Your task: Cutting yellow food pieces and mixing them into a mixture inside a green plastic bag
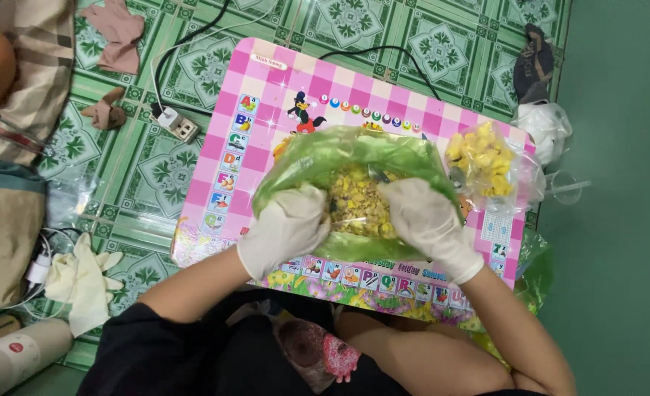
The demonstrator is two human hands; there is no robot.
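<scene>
My gloved left hand and right hand each grip an edge of the green bag, spreading it open over yellow pieces on the pink board.

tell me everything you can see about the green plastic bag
The green plastic bag is thin, translucent and crumpled, lying on the pink checkered table with its mouth pulled open. Small yellow pieces fill it. The gloved left hand and right hand grip its opening from either side.
</scene>
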